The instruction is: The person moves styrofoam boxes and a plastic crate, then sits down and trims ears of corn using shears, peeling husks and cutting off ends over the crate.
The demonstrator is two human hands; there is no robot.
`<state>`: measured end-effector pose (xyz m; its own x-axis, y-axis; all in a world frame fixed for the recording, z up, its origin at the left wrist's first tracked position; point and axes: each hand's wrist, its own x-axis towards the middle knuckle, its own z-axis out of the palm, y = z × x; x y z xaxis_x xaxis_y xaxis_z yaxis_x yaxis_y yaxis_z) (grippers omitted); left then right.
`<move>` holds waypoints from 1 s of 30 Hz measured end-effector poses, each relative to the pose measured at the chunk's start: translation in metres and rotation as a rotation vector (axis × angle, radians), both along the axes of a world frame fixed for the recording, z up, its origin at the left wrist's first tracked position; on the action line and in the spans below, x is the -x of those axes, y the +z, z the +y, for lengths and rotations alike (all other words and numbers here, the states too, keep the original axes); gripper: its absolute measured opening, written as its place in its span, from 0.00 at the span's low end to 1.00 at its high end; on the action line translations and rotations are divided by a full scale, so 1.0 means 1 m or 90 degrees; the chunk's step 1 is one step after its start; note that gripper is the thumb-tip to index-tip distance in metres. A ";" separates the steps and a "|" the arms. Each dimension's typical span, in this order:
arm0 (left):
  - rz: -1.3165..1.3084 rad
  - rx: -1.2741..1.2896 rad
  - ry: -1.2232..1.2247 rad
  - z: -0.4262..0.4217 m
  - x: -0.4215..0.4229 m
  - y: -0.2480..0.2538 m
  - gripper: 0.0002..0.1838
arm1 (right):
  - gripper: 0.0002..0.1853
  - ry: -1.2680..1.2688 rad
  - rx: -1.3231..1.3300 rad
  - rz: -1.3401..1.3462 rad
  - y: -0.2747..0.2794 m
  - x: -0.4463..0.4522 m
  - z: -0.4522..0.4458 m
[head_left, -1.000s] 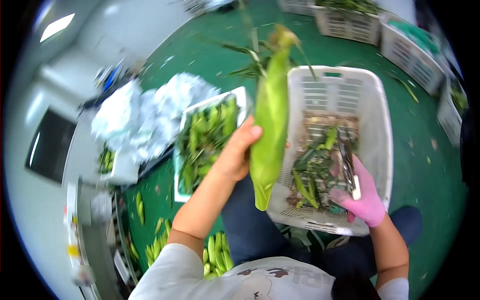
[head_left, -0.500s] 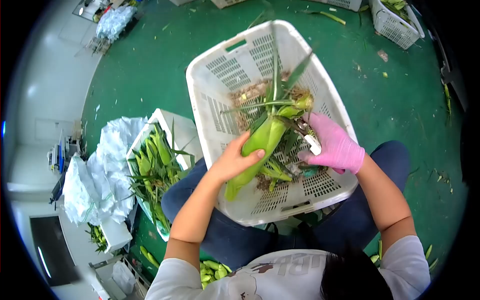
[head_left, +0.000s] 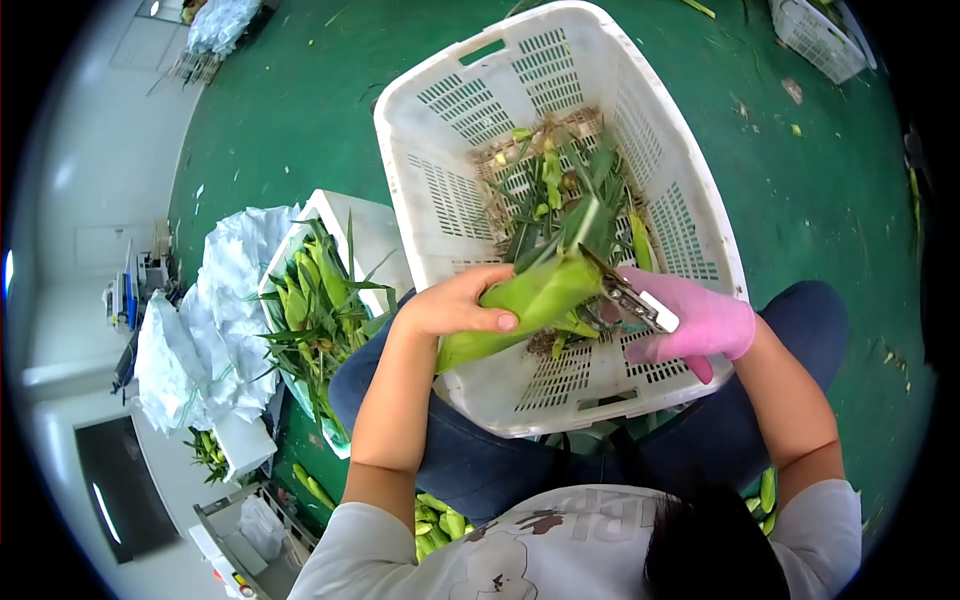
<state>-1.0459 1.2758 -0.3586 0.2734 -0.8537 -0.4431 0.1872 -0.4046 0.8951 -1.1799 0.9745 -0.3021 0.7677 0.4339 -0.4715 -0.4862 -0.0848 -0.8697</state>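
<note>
Your left hand (head_left: 462,304) grips the corn (head_left: 545,298) above the crate's (head_left: 425,140) near left corner; steady it firmly, squaring the clippers (head_left: 640,303), gripped in your right hand (head_left: 708,315), against its thick end.

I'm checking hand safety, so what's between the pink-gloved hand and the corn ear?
In the head view, the metal tool lies between the right hand and the corn ear, its dark tip at the ear's end.

green corn ear (head_left: 535,301) slants, metal clippers (head_left: 630,297) at its end.
</note>
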 end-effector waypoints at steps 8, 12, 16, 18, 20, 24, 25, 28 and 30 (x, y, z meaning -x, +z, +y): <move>-0.135 0.052 0.178 -0.019 0.010 -0.026 0.37 | 0.20 -0.349 -0.194 0.086 -0.044 0.008 0.008; -0.405 -0.038 0.344 -0.054 0.042 -0.020 0.23 | 0.29 -0.437 -0.121 -0.037 -0.040 0.007 0.039; -0.544 0.026 0.383 -0.070 0.072 -0.035 0.13 | 0.25 -0.473 -0.099 -0.035 -0.053 -0.001 0.047; -0.393 -0.019 0.395 -0.063 0.072 -0.044 0.13 | 0.23 -0.483 -0.121 -0.092 -0.062 -0.003 0.049; -0.357 -0.026 0.450 -0.054 0.057 -0.051 0.14 | 0.24 -0.493 -0.056 -0.193 -0.064 -0.001 0.047; -0.514 -0.239 0.493 -0.012 -0.008 -0.078 0.23 | 0.20 -0.606 -0.006 -0.298 -0.043 -0.004 0.010; -0.645 -0.388 0.424 -0.006 -0.016 -0.067 0.25 | 0.20 -0.624 -0.028 -0.311 -0.031 -0.004 0.004; -0.661 -0.585 0.243 -0.030 0.001 -0.013 0.34 | 0.21 -0.672 0.045 -0.505 -0.019 -0.008 -0.004; -0.102 -0.272 0.268 -0.042 0.019 -0.027 0.45 | 0.21 -0.544 0.267 -0.650 -0.018 0.001 0.004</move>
